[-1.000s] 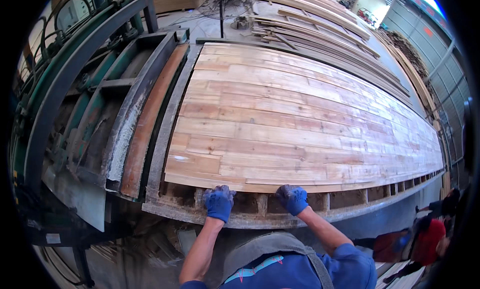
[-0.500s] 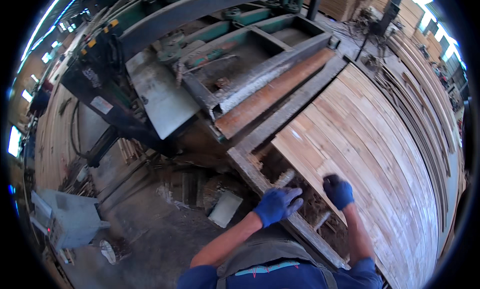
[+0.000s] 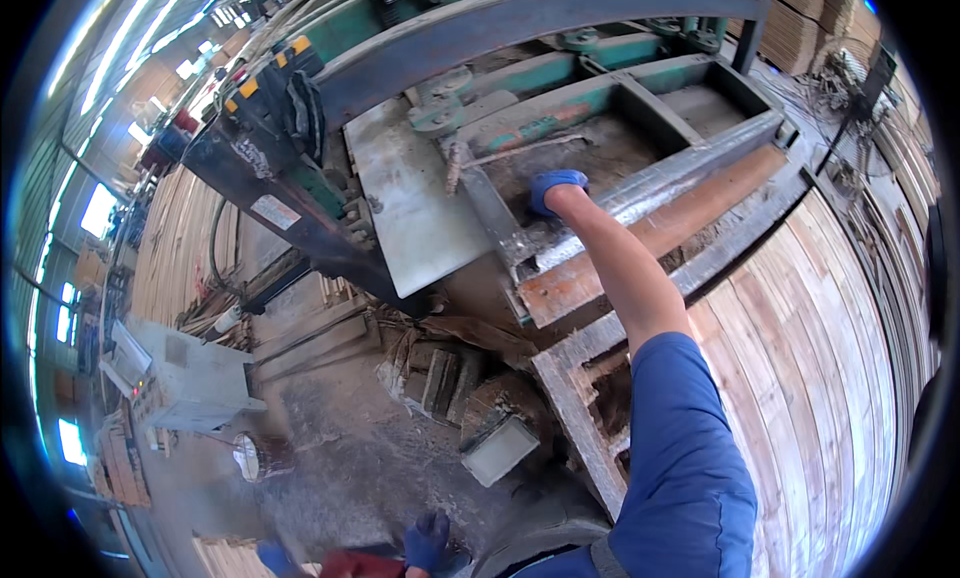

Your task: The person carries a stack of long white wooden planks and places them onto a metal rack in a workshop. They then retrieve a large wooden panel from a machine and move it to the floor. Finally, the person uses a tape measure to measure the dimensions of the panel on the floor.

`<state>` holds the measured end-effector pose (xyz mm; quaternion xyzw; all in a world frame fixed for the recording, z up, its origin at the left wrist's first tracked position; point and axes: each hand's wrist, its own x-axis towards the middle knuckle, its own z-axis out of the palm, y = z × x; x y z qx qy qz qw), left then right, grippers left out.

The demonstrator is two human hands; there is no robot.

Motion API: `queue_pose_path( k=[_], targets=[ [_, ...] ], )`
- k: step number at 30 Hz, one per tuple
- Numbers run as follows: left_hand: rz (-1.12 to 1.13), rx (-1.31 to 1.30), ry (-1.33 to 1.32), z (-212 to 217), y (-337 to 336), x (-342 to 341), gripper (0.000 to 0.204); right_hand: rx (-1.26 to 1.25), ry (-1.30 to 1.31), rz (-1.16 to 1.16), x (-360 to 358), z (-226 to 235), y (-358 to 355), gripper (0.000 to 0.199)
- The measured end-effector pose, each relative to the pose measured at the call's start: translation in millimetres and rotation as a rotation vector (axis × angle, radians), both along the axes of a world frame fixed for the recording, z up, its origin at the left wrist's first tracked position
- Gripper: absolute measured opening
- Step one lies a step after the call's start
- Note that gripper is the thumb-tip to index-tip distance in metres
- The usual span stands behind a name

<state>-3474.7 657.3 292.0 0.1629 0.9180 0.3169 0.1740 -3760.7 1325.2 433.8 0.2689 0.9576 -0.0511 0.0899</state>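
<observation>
My right arm reaches far forward across the orange-brown metal bar [image 3: 650, 240]. In its blue glove, my right hand [image 3: 558, 190] is low inside the near bay of the metal machine frame [image 3: 490, 203]. Its fingers look curled down toward the dusty floor of that bay, and whatever they hold, if anything, is hidden behind the glove. Under my right forearm lies the panel of joined wood boards [image 3: 790, 348] beside a gritty metal edge frame [image 3: 590, 418]. My left hand does not show.
Another person's blue-gloved hand [image 3: 427, 540] and red clothing [image 3: 355, 565] appear at the lower edge. A grey control box [image 3: 195, 378] stands left. A pale metal sheet [image 3: 420, 208] juts from the machine. Beside the edge frame is a pale-topped block [image 3: 500, 450].
My right hand has gone from the board panel forward and left into the machine frame. My left hand has left the view. The view has turned left; another person appears at the lower edge.
</observation>
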Motion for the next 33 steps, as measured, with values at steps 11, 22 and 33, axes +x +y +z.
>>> queue_pose_path(
  k=[11, 22, 33],
  targets=[
    [-0.103, 0.204, -0.234, 42.2, 97.3, -43.9, 0.017, -0.066, 0.859, 0.345, 109.7, 74.7, -43.2, 0.070],
    [-0.674, 0.728, -0.131, 222.4, 291.0, -46.5, 0.028, 0.013, 0.568, 0.365, 386.2, 128.7, -252.6, 0.089],
    [-1.198, 0.528, -0.231, 167.0, 233.1, 136.5, 0.025, -0.693, 0.984, -0.451, 629.0, 53.0, -390.1, 0.045]
  ],
)
